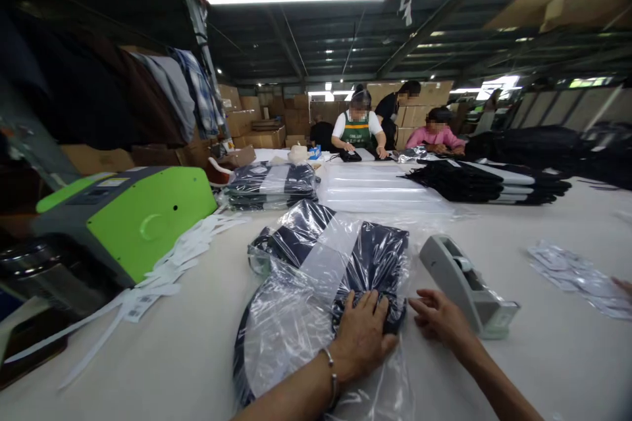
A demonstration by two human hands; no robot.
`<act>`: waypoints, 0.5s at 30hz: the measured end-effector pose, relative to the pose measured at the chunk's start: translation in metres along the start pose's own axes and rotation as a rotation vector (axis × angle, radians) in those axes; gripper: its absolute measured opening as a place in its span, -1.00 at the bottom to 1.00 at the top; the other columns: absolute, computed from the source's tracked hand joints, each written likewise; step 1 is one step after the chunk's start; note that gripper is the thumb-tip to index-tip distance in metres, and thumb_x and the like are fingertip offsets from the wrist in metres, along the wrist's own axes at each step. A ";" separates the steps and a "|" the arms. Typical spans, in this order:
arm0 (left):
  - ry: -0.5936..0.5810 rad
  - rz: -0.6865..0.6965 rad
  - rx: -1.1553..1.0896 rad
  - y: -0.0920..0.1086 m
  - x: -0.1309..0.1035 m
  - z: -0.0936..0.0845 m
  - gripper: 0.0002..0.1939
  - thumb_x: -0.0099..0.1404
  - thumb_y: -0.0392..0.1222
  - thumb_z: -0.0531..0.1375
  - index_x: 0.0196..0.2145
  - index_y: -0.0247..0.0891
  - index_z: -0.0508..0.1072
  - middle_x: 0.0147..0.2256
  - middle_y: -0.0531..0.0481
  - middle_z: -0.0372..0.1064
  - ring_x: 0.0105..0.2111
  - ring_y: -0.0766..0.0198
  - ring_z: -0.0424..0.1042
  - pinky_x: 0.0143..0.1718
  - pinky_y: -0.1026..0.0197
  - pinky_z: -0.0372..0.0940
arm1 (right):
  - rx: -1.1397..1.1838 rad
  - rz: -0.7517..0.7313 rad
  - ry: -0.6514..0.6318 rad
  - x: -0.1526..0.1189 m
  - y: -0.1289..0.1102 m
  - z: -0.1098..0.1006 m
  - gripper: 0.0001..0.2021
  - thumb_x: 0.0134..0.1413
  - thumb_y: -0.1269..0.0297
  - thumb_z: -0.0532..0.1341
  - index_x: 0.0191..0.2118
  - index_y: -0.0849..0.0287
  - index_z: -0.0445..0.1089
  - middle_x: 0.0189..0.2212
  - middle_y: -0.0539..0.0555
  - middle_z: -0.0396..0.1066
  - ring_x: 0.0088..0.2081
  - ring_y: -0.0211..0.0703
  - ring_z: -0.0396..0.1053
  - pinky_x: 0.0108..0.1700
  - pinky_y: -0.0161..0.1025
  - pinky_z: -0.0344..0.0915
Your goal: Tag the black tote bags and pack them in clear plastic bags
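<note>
My left hand, with a bracelet on its wrist, lies spread on a clear plastic bag that holds dark folded fabric with a pale band across it. Just right of the bag is my right hand, its fingers apart and nothing seen in them. Beyond that hand, close by, a grey tape dispenser stands on the white table. Under the bag's left side shows the curved edge of something dark.
A green and grey machine with strips of white labels is at left. Behind the bag lie bagged garments, clear bags and black garments. Small packets lie right, near another person's fingers. People work at the back.
</note>
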State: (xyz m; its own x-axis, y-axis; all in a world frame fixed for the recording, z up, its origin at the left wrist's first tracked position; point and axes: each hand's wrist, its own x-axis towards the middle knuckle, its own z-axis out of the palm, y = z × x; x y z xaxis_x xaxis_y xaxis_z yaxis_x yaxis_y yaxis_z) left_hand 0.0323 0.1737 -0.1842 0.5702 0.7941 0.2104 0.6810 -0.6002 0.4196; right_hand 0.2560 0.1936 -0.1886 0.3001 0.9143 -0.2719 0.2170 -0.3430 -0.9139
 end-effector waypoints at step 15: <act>0.070 -0.166 -0.220 0.010 0.010 0.008 -0.32 0.35 0.09 0.05 0.30 -0.35 0.15 0.22 -0.31 0.25 0.25 -0.12 0.20 0.37 -0.36 -0.20 | -0.009 0.173 -0.422 0.011 0.018 0.011 -0.48 -0.36 -0.16 0.42 -0.41 0.19 0.35 -0.69 -0.10 0.29 -0.75 -0.47 0.09 -0.73 -0.50 -0.03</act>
State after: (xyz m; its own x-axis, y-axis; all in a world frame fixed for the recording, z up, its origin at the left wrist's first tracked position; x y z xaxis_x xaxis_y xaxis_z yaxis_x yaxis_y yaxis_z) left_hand 0.0492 0.1749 -0.1849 0.4208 0.8892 0.1798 0.6420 -0.4319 0.6335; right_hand 0.2525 0.2002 -0.2114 -0.0719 0.8505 -0.5211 0.2054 -0.4986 -0.8422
